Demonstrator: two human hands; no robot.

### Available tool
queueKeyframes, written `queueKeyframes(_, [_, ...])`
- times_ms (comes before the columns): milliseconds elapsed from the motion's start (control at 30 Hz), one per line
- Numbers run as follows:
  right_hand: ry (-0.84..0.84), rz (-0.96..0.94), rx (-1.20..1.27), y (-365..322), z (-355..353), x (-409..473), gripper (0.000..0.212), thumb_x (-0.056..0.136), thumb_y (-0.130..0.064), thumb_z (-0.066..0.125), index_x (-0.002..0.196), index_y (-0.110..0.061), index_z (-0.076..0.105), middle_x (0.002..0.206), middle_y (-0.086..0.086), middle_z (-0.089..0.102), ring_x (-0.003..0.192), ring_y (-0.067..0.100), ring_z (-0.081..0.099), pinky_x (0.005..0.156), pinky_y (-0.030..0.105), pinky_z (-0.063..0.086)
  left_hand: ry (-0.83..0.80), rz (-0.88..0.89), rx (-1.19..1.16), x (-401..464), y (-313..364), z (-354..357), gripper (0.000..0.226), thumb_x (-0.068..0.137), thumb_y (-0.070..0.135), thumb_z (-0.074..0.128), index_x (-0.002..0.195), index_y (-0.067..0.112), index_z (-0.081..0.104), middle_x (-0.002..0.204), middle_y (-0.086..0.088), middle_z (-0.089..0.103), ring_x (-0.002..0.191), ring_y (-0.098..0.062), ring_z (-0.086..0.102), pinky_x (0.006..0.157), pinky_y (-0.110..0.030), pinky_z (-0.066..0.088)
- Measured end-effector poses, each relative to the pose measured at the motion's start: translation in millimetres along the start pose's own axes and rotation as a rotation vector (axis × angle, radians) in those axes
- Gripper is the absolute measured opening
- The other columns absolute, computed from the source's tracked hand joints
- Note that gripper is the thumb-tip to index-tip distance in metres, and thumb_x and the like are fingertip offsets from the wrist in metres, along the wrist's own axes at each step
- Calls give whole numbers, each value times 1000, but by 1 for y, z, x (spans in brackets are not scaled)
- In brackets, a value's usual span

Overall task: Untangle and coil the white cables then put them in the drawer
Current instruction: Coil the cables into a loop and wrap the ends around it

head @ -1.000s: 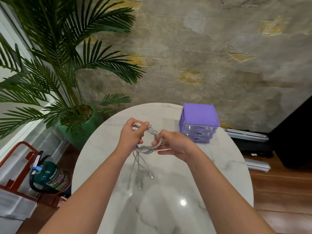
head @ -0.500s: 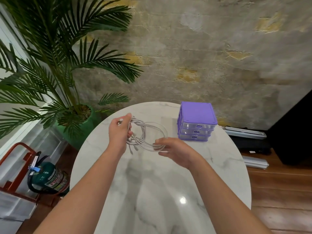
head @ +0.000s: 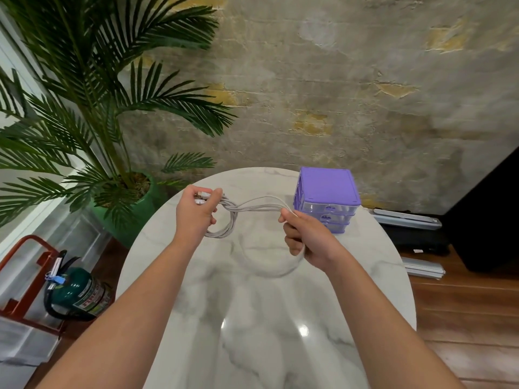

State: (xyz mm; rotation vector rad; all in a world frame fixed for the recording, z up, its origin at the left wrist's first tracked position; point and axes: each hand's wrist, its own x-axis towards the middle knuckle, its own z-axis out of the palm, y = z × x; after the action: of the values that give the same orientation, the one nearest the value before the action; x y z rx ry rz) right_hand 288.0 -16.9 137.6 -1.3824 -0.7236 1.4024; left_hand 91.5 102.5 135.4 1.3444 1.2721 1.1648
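From the head view we see the left hand (head: 196, 211) raised over the far left part of the round marble surface (head: 264, 318), its grip closed around one end of the white cables (head: 252, 206); a few plug ends poke out past the fingers, too small for us to tell their type. Just right of that hand the strands cross in a knot-like twist, and a loop hangs below it, partly hidden behind the wrist. From the twist the strands run right to the right hand (head: 307, 238), whose thumb and curled fingers pinch them; the palm hides how many it holds. Below this hand a blurred arc of cable curves over the surface, and we cannot tell whether it touches the marble. The purple drawer unit (head: 327, 199) stands on the far right part of the surface, just behind the right hand, which covers part of its clear drawer fronts; all look pushed in. Left of the surface stand a potted palm (head: 92, 113), cut off by the frame, and a green extinguisher (head: 78, 294).
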Motion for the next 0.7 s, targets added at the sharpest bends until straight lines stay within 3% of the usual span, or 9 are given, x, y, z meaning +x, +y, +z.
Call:
queueKeyframes(100, [-76,60,-99,0,-4,-5,24,97,-40,55,87,-18,56,62,-3,20,44,11,20,40,21,22,36,-2,-5,2,2,-1,30,88,31,71,97,9,52,75,-4,59,50,-8,51,42,-20,44])
queueKeyframes(167, [-134,83,-300,4,-8,-6,25,94,-42,60,87,-18,63,60,-4,27,46,12,26,44,22,30,55,-56,-54,5,4,-2,31,87,34,70,97,10,52,70,-4,58,44,-10,47,43,-22,42])
queueKeyframes(233, [-180,103,-466,8,-9,-6,24,88,-41,67,84,-18,73,62,-3,47,54,15,47,59,26,48,14,-142,-130,6,4,0,31,88,37,69,96,12,52,67,-2,56,42,-9,43,45,-23,38])
queueKeyframes(300, [-239,118,-479,10,-5,-6,28,83,-40,73,91,-13,76,77,3,68,71,20,64,83,32,53,-81,-221,-226,6,4,6,32,89,37,68,96,10,53,63,0,53,44,-8,39,42,-21,34])
queueKeyframes(367, [-264,107,-362,8,6,-4,43,82,-45,72,101,-7,72,85,10,73,78,25,69,86,30,54,-174,-272,-264,1,3,15,35,88,39,69,97,9,53,60,3,52,45,-8,37,39,-18,31])
queueKeyframes(433, [-193,64,-302,3,22,-2,46,88,-53,62,96,-8,67,70,9,65,65,23,66,67,24,52,-211,-308,-285,-5,3,24,37,87,44,68,94,12,52,57,4,51,45,-9,36,38,-18,30])
queueKeyframes(500, [-33,-21,-428,4,35,1,43,94,-53,52,83,-13,60,58,0,51,52,15,53,59,27,46,-188,-332,-315,-9,3,29,39,88,48,66,92,13,50,57,4,49,45,-10,34,39,-18,29])
queueKeyframes(600, [137,-175,-681,15,45,4,40,99,-46,45,79,-12,54,66,-3,51,62,17,48,65,33,43,-97,-358,-314,-10,3,32,38,87,47,67,87,14,50,57,2,49,43,-10,34,39,-20,30])
queueKeyframes(700, [140,-240,-789,21,56,-3,44,100,-49,38,82,-13,55,71,1,56,75,30,58,73,39,47,-29,-373,-248,-12,1,36,36,84,41,72,83,14,50,58,-1,49,41,-10,34,40,-20,31])
